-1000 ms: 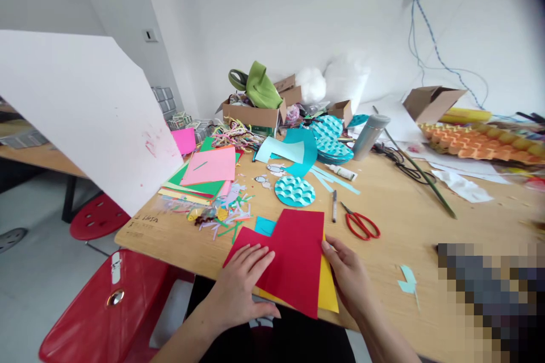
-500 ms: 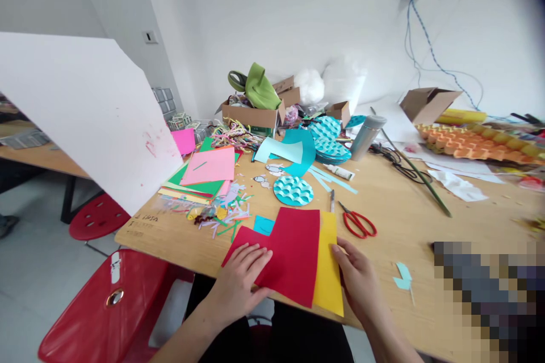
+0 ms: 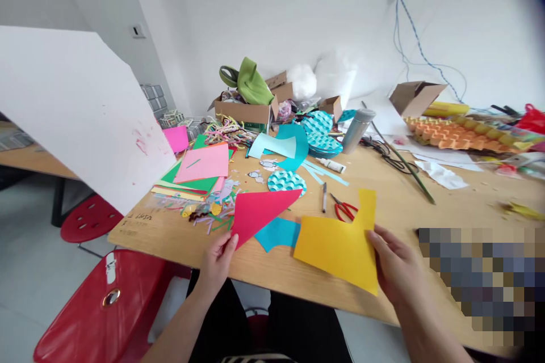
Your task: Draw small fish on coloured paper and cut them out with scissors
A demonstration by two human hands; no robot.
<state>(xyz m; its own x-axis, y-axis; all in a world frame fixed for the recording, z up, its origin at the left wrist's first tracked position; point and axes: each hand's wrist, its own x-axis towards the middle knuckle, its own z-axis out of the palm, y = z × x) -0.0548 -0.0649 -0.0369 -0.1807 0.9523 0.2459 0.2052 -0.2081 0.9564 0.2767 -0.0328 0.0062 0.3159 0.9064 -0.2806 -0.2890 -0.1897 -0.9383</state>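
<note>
At seven o'clock, pinching red paper [image 3: 259,210] in left hand [image 3: 218,261]; at four, yellow paper [image 3: 334,245] in right hand [image 3: 397,265]. Seemingly sorting; release next.

I can read nothing for certain from here, the dark handwritten marks [image 3: 140,216] on the left corner of the light-brown wooden table [image 3: 170,239] being too small.

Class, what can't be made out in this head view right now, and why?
All in the head view:
1. Lower handles of the red-handled metal scissors: behind the L-shaped yellow paper.
2. Lower edge of the round turquoise wave-patterned disc: behind the red paper sheet.
3. Near end of the shiny red seat: cut off by the bottom edge.
4. Small dark writing: too small to read.
</note>
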